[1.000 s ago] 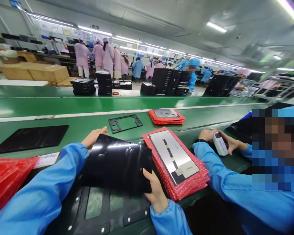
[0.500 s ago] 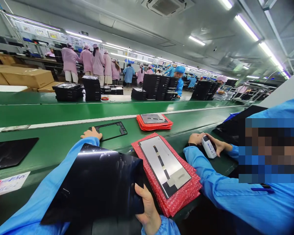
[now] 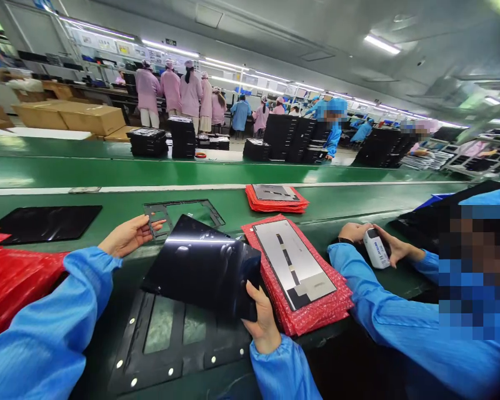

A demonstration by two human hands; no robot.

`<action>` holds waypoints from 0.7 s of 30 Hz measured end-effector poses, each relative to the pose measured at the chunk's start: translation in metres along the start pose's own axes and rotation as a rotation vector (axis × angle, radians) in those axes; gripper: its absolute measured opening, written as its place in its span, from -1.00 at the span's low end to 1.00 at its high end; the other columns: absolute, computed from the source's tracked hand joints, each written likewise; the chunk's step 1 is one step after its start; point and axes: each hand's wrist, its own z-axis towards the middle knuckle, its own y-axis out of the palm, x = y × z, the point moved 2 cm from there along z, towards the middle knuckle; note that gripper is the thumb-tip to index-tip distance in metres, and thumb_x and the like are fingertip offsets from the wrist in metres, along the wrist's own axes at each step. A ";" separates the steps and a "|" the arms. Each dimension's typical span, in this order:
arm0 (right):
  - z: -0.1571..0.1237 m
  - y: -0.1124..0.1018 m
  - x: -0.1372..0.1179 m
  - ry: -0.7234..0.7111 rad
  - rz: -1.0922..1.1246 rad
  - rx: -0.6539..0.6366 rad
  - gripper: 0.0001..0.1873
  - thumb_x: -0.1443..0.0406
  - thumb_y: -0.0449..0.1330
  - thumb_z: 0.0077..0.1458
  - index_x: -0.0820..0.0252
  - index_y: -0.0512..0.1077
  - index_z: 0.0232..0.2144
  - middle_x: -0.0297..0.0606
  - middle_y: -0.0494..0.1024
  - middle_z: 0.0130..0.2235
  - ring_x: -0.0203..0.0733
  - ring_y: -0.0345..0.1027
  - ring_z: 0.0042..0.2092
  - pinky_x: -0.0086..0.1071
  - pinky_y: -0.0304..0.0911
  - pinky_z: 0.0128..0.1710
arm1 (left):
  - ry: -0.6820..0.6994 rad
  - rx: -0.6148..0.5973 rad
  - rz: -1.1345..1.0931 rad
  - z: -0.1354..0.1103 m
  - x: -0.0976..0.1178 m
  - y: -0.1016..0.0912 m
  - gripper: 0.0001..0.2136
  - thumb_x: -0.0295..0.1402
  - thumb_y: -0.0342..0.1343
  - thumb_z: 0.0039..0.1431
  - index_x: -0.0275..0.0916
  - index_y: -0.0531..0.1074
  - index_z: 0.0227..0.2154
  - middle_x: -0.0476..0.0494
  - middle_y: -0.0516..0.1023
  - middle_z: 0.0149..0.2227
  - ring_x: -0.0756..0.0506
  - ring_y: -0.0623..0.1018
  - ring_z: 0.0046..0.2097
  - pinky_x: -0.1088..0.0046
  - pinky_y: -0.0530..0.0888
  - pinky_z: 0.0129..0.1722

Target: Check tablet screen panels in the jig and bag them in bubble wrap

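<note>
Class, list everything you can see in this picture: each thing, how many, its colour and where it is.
glossy panel: one, black, held above the jig
thin frame: one, black, on the belt, behind the panel
jig: one, black, nearest edge
wrap stacks: two, red, grey sheet atop each, right of panel
flat panel: one, black, belt's left
belt: one, green, across view
handheld device: one, white, held by co-worker, right
left hand: one, pinching frame
right hand: one, gripping glossy panel
</note>
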 end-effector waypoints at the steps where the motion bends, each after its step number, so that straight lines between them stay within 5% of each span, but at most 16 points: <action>1: 0.000 -0.001 -0.001 -0.001 -0.002 0.034 -0.60 0.30 0.43 -0.14 0.11 0.54 -0.17 -0.29 0.67 -0.22 -0.03 0.55 -0.10 -0.11 0.43 -0.03 | 0.025 -0.016 -0.063 -0.018 -0.002 -0.003 -0.83 -0.41 -0.05 0.30 -0.25 0.43 -0.17 -0.26 0.62 -0.11 -0.09 0.61 -0.10 0.35 0.56 -0.11; 10: -0.002 -0.012 -0.008 -0.028 -0.041 0.188 -0.71 0.24 0.46 -0.21 0.06 0.54 -0.35 -0.42 0.67 -0.38 -0.15 0.58 -0.25 -0.29 0.50 -0.21 | 0.027 -0.049 -0.208 -0.137 -0.015 -0.018 -0.70 -0.33 0.01 0.30 -0.16 0.40 0.06 -0.24 0.59 -0.02 -0.15 0.62 -0.08 0.43 0.61 -0.22; 15: -0.006 -0.013 -0.013 -0.062 -0.130 0.199 -0.68 0.15 0.43 -0.20 0.05 0.53 -0.32 -0.38 0.67 -0.34 -0.09 0.57 -0.17 -0.33 0.51 -0.29 | -0.112 -0.108 -0.217 -0.167 -0.038 -0.015 -0.64 -0.34 0.09 0.25 -0.17 0.38 0.10 -0.28 0.60 -0.05 -0.18 0.64 -0.13 0.38 0.63 -0.27; 21: -0.001 -0.031 -0.012 -0.151 -0.238 0.211 -0.62 0.17 0.36 -0.11 0.11 0.53 -0.18 -0.24 0.66 -0.22 0.04 0.50 -0.03 -0.13 0.46 -0.06 | -0.263 -0.208 -0.189 -0.177 -0.069 -0.004 -0.57 -0.31 0.17 0.18 -0.16 0.36 0.12 -0.28 0.60 -0.05 -0.18 0.63 -0.13 0.33 0.62 -0.23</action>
